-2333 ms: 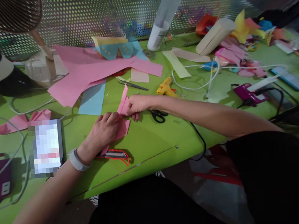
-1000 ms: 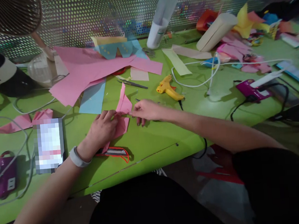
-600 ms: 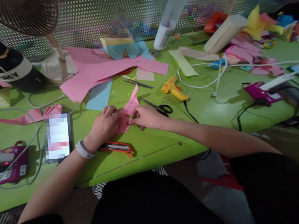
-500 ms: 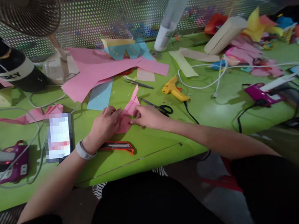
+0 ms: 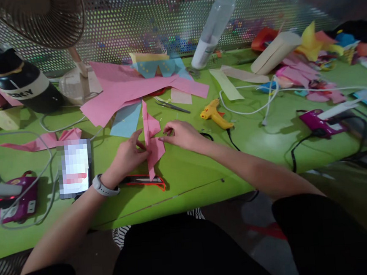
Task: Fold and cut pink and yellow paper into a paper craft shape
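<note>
A folded pink paper piece [image 5: 155,150] stands lengthwise between my hands, with a raised strip on its left and two angled flaps on its right. My left hand [image 5: 129,156] grips it by the left strip. Beside the flaps is my right hand [image 5: 185,135], thumb tip at the paper's edge near the gap between them, its other fingers curled and apart from the thumb. A red-edged utility knife [image 5: 145,180] lies just below the paper. The scissors' black handle [image 5: 207,136] shows past my right hand, which hides the rest.
A yellow glue gun [image 5: 215,114] and tweezers [image 5: 173,105] lie beyond my right hand. Pink sheets [image 5: 119,94] and a blue sheet [image 5: 126,118] are at the back. A phone [image 5: 74,169] lies left. Cables, a bottle [image 5: 23,82] and a fan [image 5: 43,17] stand around.
The pink paper has turned from slanting to nearly straight away from me, its strip now upright on the left. My right hand has drawn back slightly to the paper's right edge.
</note>
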`<state>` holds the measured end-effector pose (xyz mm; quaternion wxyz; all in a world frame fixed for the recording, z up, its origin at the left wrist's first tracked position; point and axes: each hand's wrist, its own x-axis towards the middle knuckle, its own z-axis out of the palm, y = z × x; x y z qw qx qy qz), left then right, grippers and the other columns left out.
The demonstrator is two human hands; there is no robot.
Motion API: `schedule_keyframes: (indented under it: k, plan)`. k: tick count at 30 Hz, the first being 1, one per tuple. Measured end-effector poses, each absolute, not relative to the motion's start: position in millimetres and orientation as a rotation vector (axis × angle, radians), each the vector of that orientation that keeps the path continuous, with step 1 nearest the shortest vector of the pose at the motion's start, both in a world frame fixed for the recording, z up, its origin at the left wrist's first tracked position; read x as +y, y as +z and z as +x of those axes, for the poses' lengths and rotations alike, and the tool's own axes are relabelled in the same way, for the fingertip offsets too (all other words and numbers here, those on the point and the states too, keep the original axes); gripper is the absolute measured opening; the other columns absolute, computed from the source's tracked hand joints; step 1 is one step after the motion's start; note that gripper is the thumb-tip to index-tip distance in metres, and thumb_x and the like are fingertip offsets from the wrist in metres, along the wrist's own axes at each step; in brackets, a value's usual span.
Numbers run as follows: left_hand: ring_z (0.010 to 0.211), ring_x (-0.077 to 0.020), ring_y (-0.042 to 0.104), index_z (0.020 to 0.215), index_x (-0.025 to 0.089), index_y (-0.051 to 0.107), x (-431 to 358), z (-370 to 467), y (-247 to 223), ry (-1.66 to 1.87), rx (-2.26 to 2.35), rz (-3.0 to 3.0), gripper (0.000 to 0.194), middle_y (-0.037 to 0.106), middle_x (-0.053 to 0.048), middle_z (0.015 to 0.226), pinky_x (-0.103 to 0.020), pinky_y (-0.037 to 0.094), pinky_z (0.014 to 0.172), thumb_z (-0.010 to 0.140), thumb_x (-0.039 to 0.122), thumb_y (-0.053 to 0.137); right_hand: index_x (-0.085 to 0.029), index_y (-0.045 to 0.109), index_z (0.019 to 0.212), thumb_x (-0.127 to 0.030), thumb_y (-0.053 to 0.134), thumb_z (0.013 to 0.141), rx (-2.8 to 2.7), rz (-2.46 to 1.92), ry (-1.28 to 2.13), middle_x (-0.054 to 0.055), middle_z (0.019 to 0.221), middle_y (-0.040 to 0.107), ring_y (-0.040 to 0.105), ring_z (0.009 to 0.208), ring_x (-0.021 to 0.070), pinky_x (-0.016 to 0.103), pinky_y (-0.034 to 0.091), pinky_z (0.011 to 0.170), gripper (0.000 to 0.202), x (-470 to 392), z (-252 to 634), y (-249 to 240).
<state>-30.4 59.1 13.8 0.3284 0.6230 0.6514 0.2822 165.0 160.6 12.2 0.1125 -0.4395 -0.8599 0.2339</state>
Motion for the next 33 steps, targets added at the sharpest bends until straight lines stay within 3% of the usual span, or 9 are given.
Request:
schedule_keyframes:
  k: [8,17,20,26,33]
  plan:
    - [0.062,-0.0118,0.068,0.127,0.017,0.053,56.9,-19.7,6.0,0.845,1.569,1.415,0.053,0.07,-0.004,0.09,-0.022,0.054,0.055,0.075,0.017,0.066,-0.017,0.067,0.092,-0.035,0.08,0.076,-2.477,-1.371,0.811,0.007,0.095,0.07,0.065,0.079,0.0194,0.031,0.046,0.067,0.027,156.7,167.7,7.8]
    - [0.069,-0.0134,0.071,0.123,0.013,0.058,55.7,-16.2,3.5,0.79,1.477,1.505,0.046,0.073,-0.005,0.091,-0.023,0.057,0.061,0.078,0.02,0.065,-0.017,0.067,0.099,-0.033,0.08,0.076,-2.468,-1.402,0.855,0.007,0.098,0.07,0.064,0.076,0.0173,0.03,0.046,0.064,0.031,159.7,165.9,11.8]
    - [0.073,-0.0143,0.07,0.121,0.013,0.061,54.7,-16.4,2.7,0.783,1.484,1.682,0.041,0.073,-0.005,0.091,-0.026,0.058,0.067,0.08,0.017,0.061,-0.016,0.067,0.102,-0.033,0.08,0.077,-2.485,-1.387,0.83,0.008,0.103,0.068,0.063,0.076,0.0174,0.031,0.048,0.067,0.033,160.9,163.7,12.4]
    - [0.105,-0.0272,0.062,0.112,0.017,0.068,52.1,-16.2,7.6,0.499,1.785,2.397,0.03,0.067,-0.012,0.119,-0.044,0.054,0.089,0.085,0.014,0.056,-0.016,0.067,0.106,-0.036,0.079,0.078,-2.504,-1.321,0.825,0.011,0.108,0.064,0.064,0.082,0.0193,0.034,0.052,0.073,0.037,163.2,159.7,12.1]
    - [0.101,-0.0246,0.061,0.106,0.016,0.069,52.3,-15.7,8.5,0.338,1.747,2.507,0.023,0.067,-0.011,0.118,-0.039,0.054,0.087,0.094,0.018,0.049,-0.015,0.067,0.095,-0.027,0.08,0.076,-2.437,-1.324,0.935,0.01,0.105,0.064,0.064,0.081,0.0186,0.035,0.054,0.075,0.026,163.0,156.7,12.6]
